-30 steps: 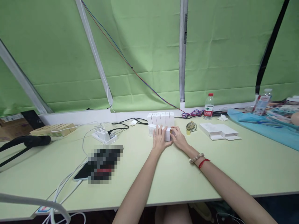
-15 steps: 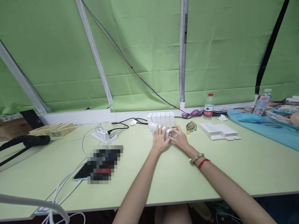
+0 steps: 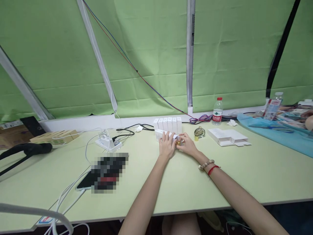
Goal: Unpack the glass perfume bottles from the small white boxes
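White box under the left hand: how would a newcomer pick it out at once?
On the pale green desk, find the row of upright white boxes near the back. The white box lies just in front, beneath the left hand. Unlike the row, it lies flat, with something gold at its right end.

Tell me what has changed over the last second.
The right hand has brought its fingertips slightly lower in view at the right end of the white box, along with the gold-coloured piece there. The left hand stays on the box. The upright boxes and bottle stand as before.
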`<state>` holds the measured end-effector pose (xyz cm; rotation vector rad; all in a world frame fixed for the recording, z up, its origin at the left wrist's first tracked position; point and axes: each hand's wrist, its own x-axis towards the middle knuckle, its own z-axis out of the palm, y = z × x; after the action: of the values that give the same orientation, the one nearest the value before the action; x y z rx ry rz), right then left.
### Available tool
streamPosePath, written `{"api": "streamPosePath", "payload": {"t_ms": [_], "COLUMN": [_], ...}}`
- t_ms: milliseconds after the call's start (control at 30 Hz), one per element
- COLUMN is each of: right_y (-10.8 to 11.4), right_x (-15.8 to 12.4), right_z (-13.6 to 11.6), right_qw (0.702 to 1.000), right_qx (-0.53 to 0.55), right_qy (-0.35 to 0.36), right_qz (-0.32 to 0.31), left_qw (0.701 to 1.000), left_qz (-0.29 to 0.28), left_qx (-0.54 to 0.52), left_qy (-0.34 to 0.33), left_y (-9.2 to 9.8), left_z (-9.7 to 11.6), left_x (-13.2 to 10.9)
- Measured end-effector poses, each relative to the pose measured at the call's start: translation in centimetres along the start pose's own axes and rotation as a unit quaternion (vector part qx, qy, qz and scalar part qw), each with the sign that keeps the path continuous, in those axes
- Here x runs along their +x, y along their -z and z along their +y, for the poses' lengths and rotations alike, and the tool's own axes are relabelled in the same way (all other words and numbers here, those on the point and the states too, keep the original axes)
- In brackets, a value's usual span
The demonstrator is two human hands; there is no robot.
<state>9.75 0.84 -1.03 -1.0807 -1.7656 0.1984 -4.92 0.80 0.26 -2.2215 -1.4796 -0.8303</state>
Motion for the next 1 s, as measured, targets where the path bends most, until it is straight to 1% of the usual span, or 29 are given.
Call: {"api": "streamPosePath", "payload": {"t_ms": [233,367,467,600,733,800,1000], "right_y": [-0.6,-0.7,-0.4,0.2,0.4,0.3,0.0], "right_x": [0.1,0.1,0.0,-0.4,-0.5,-0.5,-0.2], "right_z": [0.1,-0.1,-0.3,-0.5,-0.6,-0.8,-1.4], "right_qw": [0.999,0.999,0.998,0.997,0.994,0.992,0.986], "right_qx": [0.042,0.028,-0.004,-0.07,-0.096,-0.103,-0.134], "right_qy": [-0.009,-0.032,-0.056,-0.037,-0.021,-0.021,-0.034], "right_qz": [-0.002,0.019,0.025,-0.009,-0.05,-0.067,-0.088], "left_qw": [0.999,0.999,0.999,1.0,0.999,0.999,0.999], "left_qz": [0.017,0.023,0.022,0.017,0.002,-0.001,-0.002], "left_qx": [0.031,0.038,0.033,0.016,-0.006,-0.011,-0.002], "left_qy": [0.013,0.008,0.001,0.017,0.036,0.039,0.044], "left_y": [-0.1,-0.1,0.0,0.0,-0.1,-0.2,-0.3], "left_z": [0.3,0.3,0.2,-0.2,-0.4,-0.3,0.0], "left_x": [0.0,0.1,0.1,0.0,-0.1,-0.2,-0.1]}}
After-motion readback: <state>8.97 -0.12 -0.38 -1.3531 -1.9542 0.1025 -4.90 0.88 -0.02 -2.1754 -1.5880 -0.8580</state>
